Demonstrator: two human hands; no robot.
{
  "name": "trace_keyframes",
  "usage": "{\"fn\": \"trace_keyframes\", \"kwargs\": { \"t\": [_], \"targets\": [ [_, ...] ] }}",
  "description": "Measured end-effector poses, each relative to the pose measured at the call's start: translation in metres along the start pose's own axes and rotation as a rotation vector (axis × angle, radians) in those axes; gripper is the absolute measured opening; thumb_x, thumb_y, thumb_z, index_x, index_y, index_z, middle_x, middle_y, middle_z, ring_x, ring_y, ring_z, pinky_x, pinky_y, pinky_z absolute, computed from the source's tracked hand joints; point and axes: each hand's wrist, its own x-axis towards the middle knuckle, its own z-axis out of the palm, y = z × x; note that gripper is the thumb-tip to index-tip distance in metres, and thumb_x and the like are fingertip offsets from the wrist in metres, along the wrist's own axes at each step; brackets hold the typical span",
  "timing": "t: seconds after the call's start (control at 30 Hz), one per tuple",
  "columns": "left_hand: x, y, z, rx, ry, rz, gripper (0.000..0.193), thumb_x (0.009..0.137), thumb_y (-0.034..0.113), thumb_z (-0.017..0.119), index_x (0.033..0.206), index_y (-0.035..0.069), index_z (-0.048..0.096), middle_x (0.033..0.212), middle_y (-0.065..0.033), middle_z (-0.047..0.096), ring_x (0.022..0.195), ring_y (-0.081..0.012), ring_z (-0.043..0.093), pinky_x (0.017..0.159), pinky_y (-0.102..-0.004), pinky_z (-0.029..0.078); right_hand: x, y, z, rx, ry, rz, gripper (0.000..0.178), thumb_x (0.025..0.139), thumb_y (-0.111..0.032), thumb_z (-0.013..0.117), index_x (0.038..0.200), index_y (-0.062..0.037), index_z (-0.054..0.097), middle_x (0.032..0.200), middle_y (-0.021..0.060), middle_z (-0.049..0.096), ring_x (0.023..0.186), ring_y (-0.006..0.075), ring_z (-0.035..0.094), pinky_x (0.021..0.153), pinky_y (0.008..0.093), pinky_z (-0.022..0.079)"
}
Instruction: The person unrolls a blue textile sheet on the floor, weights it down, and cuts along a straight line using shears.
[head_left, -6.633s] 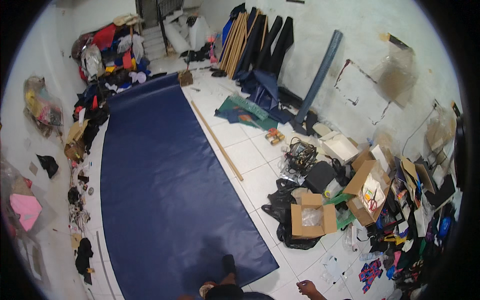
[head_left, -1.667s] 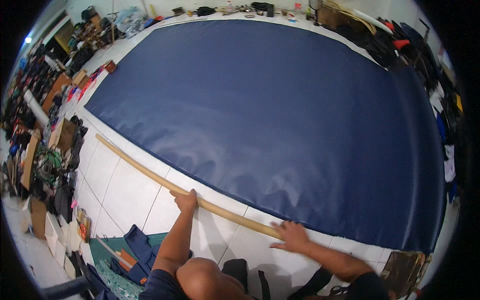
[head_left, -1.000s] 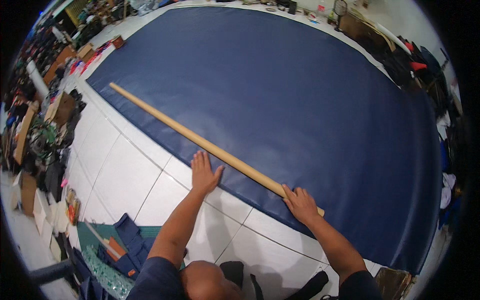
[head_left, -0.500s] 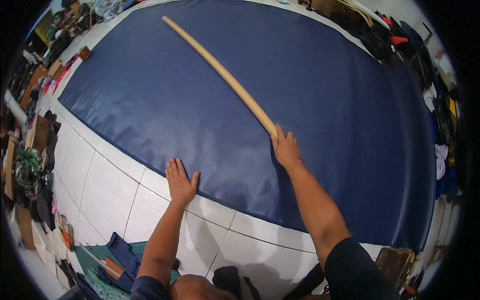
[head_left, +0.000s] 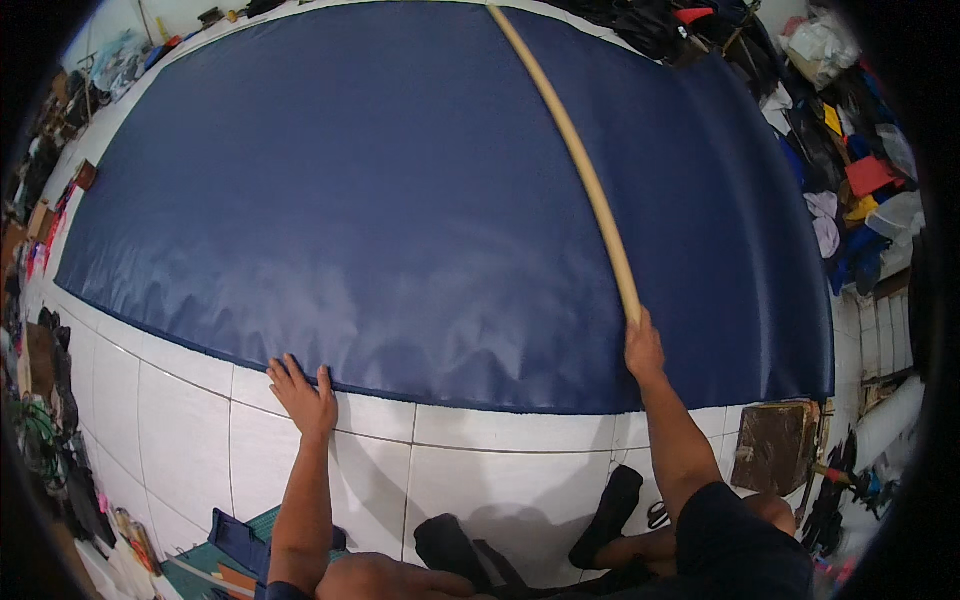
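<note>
A large dark blue sheet (head_left: 350, 200), smooth and slightly shiny like vinyl, is spread over the white tiled floor. Across it lies a long tan tube (head_left: 580, 160), running from the far edge toward me. My right hand (head_left: 645, 345) is closed round the near end of this tube; some of its fingers are hidden. At the sheet's near edge my left hand (head_left: 305, 395) rests flat with fingers spread, partly on the sheet and partly over the tiles. Small wrinkles show in the sheet between my hands.
A worn brown box (head_left: 775, 445) stands by the sheet's near right corner. Scissors (head_left: 657, 514) lie on the tiles near my foot. A green cutting mat (head_left: 200, 575) with blue pieces is at lower left. Piled clutter (head_left: 850, 190) lines the right side, more the left.
My view has turned to the right. The tube has swung from a slant to nearly straight away from me, with my right hand still on its near end. My left hand stays at the edge.
</note>
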Motion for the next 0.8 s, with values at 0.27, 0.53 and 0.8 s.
{"fn": "trace_keyframes", "kwargs": {
  "t": [0.27, 0.53, 0.8],
  "targets": [
    [-0.010, -0.013, -0.009, -0.164, -0.047, -0.032, 0.083, 0.097, 0.044, 0.058, 0.153, -0.006, 0.024, 0.161, -0.0292, 0.010, 0.150, -0.0436, 0.013, 0.122, -0.0496, 0.013, -0.042, 0.078, -0.019, 0.181, 0.064, 0.116, 0.048, 0.106, -0.037, 0.033, 0.144, -0.0083, 0.042, 0.118, 0.0291, 0.064, 0.110, 0.0486, 0.060, 0.095, 0.0533, 0.046],
    [-0.005, -0.015, -0.002, -0.167, -0.036, -0.008, 0.089, 0.091, 0.049, 0.065, 0.150, -0.007, 0.030, 0.159, -0.0338, 0.013, 0.144, -0.0484, 0.023, 0.119, -0.0514, 0.020, -0.064, 0.009, 0.018, 0.206, 0.147, -0.151, 0.051, 0.105, -0.033, 0.043, 0.149, -0.0079, 0.036, 0.119, 0.0276, 0.062, 0.109, 0.0444, 0.061, 0.091, 0.0522, 0.049],
    [-0.007, -0.013, -0.005, -0.195, -0.047, -0.036, 0.091, 0.091, 0.054, 0.062, 0.150, -0.007, 0.029, 0.157, -0.0352, 0.016, 0.145, -0.0476, 0.023, 0.118, -0.0546, 0.019, -0.063, -0.182, 0.051, -0.032, -0.111, -0.662, 0.064, 0.100, -0.041, 0.053, 0.153, -0.0129, 0.032, 0.112, 0.0229, 0.061, 0.101, 0.0416, 0.063, 0.085, 0.0507, 0.053]
  ]
}}
